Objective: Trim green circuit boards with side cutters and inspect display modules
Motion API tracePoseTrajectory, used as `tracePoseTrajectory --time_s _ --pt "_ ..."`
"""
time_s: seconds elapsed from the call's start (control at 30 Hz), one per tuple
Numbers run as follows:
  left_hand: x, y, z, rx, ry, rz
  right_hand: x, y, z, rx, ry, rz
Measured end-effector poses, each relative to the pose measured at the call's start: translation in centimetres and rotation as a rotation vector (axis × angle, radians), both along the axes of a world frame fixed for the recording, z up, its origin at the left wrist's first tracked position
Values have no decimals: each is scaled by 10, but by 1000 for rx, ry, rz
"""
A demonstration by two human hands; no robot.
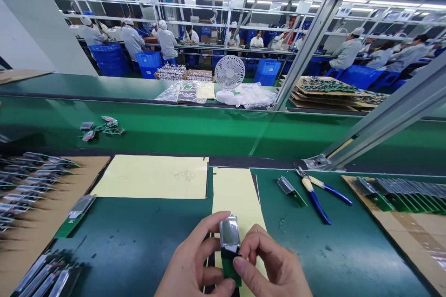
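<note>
A green circuit board with a small grey screen (230, 233) is held upright near the bottom centre, above a yellow paper strip (235, 188). My left hand (205, 257) grips it, with fingers along its left side and the thumb at its lower end. My right hand (266, 260) pinches at the board's right edge, just below the screen; whether a small part is between those fingertips is hidden. Another board with a screen (291, 191) lies to the right, beside blue-handled pliers (315, 195).
Cardboard with rows of boards (411, 195) lies at right, more boards (31, 185) at left. A lone board (75, 216) rests on the left cardboard's edge. Yellow paper (153, 176) holds wire bits. Beyond are a green belt (195, 125), metal post (310, 37), fan (230, 74) and seated people.
</note>
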State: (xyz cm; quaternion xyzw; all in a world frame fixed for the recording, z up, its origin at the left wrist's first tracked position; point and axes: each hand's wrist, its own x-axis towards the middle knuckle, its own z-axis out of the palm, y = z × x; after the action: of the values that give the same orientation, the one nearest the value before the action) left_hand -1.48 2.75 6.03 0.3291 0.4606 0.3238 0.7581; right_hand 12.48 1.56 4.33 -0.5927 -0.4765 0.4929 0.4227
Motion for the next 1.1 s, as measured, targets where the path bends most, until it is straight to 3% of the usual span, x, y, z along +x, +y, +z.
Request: tracePoseTrajectory --time_s 0.17,0.33,0.5,0.73,0.9,1.1 --pt "1 0 6 -47 7 28 -2 0 0 18 2 -36" --pt "0 -1 3 30 13 -9 -3 0 2 29 -22 -35" --pt "4 -1 4 116 86 109 -6 -1 2 36 -50 -54" --pt "9 -1 3 56 83 188 -12 -5 -2 5 -61 -132" --pt "9 -1 7 -7 79 249 -17 -5 4 -85 93 -263" --pt "11 -2 9 48 99 263 -20 -5 3 -74 216 -119"
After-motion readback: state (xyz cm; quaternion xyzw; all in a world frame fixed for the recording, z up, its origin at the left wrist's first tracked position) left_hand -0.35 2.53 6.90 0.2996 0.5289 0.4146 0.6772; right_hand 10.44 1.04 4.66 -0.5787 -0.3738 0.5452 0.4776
